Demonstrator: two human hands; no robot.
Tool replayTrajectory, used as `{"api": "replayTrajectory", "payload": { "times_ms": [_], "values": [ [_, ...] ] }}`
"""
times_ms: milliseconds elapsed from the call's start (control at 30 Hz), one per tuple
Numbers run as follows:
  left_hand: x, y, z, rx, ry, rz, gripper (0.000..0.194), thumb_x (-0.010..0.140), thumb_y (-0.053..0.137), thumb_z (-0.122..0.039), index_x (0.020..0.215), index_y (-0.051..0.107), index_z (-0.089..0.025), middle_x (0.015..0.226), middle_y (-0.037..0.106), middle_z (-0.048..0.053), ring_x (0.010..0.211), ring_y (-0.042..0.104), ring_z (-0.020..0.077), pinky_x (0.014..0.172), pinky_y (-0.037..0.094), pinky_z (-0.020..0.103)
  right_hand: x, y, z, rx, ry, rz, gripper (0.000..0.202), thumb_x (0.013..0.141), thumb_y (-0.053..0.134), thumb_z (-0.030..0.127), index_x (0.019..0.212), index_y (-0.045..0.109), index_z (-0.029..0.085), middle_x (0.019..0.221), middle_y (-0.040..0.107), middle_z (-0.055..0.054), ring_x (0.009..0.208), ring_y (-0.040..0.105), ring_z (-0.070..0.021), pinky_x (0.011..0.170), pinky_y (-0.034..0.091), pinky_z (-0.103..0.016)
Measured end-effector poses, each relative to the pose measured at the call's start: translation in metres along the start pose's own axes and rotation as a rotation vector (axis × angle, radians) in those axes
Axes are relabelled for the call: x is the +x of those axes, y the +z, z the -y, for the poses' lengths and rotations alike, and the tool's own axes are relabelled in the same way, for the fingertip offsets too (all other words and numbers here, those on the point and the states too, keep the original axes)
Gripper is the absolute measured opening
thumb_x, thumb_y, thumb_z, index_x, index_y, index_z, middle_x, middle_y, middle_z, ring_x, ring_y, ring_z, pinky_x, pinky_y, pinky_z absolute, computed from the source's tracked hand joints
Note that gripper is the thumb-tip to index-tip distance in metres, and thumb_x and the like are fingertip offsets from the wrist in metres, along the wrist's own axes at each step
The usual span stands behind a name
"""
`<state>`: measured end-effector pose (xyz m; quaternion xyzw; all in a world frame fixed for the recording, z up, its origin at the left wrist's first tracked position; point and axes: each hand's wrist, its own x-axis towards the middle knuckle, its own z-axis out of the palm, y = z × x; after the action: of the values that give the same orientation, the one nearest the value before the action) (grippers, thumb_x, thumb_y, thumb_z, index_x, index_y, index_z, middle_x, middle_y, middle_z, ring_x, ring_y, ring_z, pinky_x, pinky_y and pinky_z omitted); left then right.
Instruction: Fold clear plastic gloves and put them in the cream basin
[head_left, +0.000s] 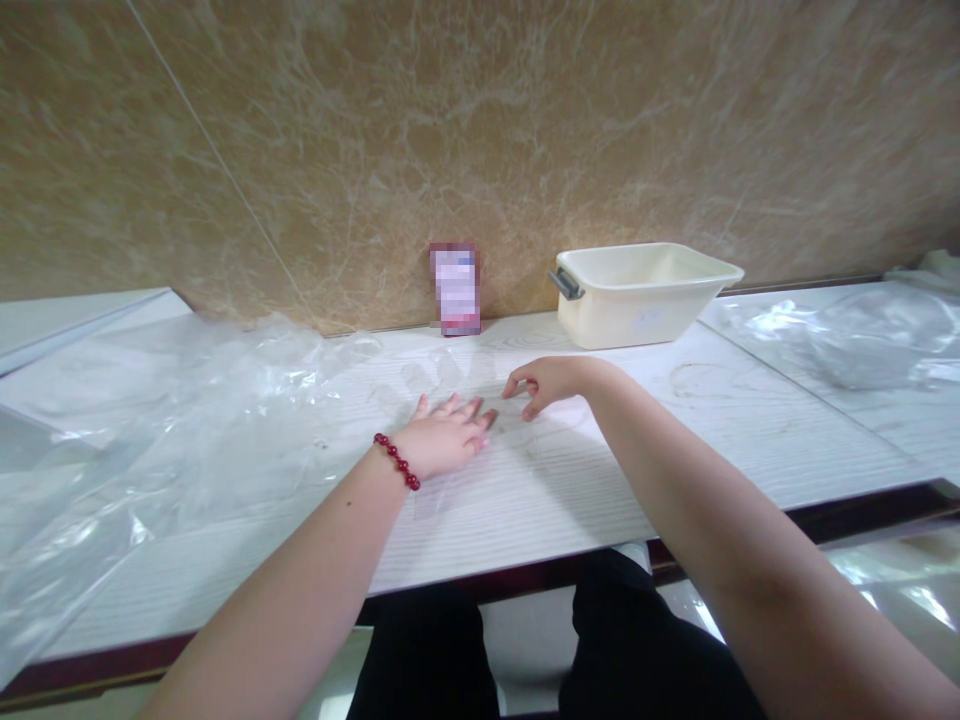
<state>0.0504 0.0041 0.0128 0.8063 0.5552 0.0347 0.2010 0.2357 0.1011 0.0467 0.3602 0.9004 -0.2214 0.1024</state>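
Observation:
My left hand, with a red bead bracelet at the wrist, lies palm down with its fingers spread on a thin clear plastic piece on the white wood-grain table. To its right, my right hand hovers close above the tabletop, fingers loosely bent and apart, nothing visible between them. Small clear plastic pieces lie just beyond my left hand; their edges are hard to make out.
Crumpled clear plastic sheets cover the table's left side. A cream bin with a grey handle and an upright phone-like object stand by the marble wall. More clear plastic lies at the right.

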Motion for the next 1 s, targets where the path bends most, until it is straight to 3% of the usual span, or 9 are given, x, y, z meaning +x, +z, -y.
{"api": "replayTrajectory", "payload": {
  "times_ms": [100,200,333,400,533,633,800,900,1000],
  "values": [
    [-0.006,-0.010,0.004,0.051,-0.066,0.043,0.037,0.075,0.043,-0.037,0.111,0.047,-0.035,0.131,0.029,0.001,0.122,0.012,0.0316,0.087,-0.011,0.058,0.003,0.001,-0.004,0.009,-0.011,0.005,0.053,0.054,0.065,0.038,0.104,0.053,0.029,0.080,0.057,0.001,0.070,0.052,-0.0138,0.058,0.034,-0.021],
    [-0.007,-0.023,0.016,0.064,-0.099,0.023,0.031,0.074,0.044,-0.039,0.103,0.054,-0.033,0.127,0.037,0.001,0.120,0.022,0.0291,0.094,0.004,0.052,0.004,0.002,-0.008,0.021,-0.026,0.011,0.055,0.053,0.065,0.040,0.105,0.052,0.030,0.082,0.058,0.001,0.070,0.052,-0.0140,0.058,0.035,-0.021],
    [-0.004,-0.042,0.056,0.180,-0.265,-0.191,0.032,0.076,0.036,-0.037,0.089,0.061,-0.021,0.111,0.053,0.010,0.100,0.047,0.0258,0.087,0.030,0.038,0.004,0.002,-0.006,0.029,-0.021,0.007,0.054,0.053,0.065,0.041,0.104,0.053,0.029,0.080,0.058,0.001,0.069,0.052,-0.0139,0.058,0.034,-0.022],
    [-0.003,-0.048,0.082,0.246,-0.426,-0.299,0.036,0.075,0.037,-0.035,0.102,0.055,-0.018,0.106,0.055,0.014,0.094,0.052,0.0261,0.081,0.035,0.036,0.003,0.002,-0.005,0.023,-0.014,0.007,0.054,0.053,0.064,0.040,0.105,0.053,0.029,0.079,0.058,0.001,0.068,0.052,-0.0139,0.058,0.034,-0.022],
    [-0.004,-0.049,0.117,0.255,-0.626,-0.258,0.053,0.068,0.045,-0.044,0.108,0.050,-0.009,0.102,0.055,0.020,0.089,0.054,0.0282,0.073,0.041,0.034,0.003,0.002,-0.004,0.024,-0.021,0.015,0.055,0.054,0.063,0.040,0.107,0.051,0.029,0.082,0.056,0.001,0.069,0.051,-0.0134,0.057,0.033,-0.021],
    [-0.002,-0.046,0.122,0.242,-0.648,-0.263,0.047,0.067,0.045,-0.045,0.098,0.056,-0.012,0.099,0.057,0.017,0.088,0.055,0.0257,0.072,0.041,0.030,0.003,0.002,-0.003,0.023,-0.020,0.025,0.056,0.055,0.063,0.040,0.108,0.051,0.028,0.083,0.056,0.000,0.069,0.051,-0.0129,0.057,0.032,-0.021],
    [0.003,-0.045,0.111,0.227,-0.592,-0.310,0.023,0.070,0.043,-0.030,0.078,0.061,-0.018,0.088,0.062,0.009,0.084,0.057,0.0204,0.072,0.041,0.025,0.003,0.002,-0.004,0.013,-0.020,0.031,0.056,0.056,0.062,0.042,0.108,0.050,0.027,0.079,0.055,0.000,0.066,0.049,-0.0120,0.056,0.031,-0.020],
    [0.006,-0.045,0.108,0.125,-0.621,-0.417,0.022,0.072,0.041,-0.028,0.084,0.056,-0.016,0.085,0.063,0.010,0.081,0.057,0.0206,0.069,0.043,0.027,0.004,0.002,-0.005,0.000,-0.033,0.019,0.056,0.055,0.062,0.043,0.107,0.051,0.027,0.076,0.054,0.001,0.065,0.049,-0.0117,0.057,0.031,-0.020],
    [0.008,-0.043,0.103,-0.176,-0.618,-0.520,0.024,0.076,0.039,-0.028,0.095,0.047,-0.015,0.078,0.062,0.008,0.070,0.059,0.0167,0.060,0.045,0.026,0.004,0.002,-0.004,-0.022,-0.048,0.003,0.055,0.056,0.062,0.043,0.107,0.052,0.025,0.074,0.054,0.001,0.064,0.048,-0.0115,0.057,0.031,-0.021]
  ]
}}
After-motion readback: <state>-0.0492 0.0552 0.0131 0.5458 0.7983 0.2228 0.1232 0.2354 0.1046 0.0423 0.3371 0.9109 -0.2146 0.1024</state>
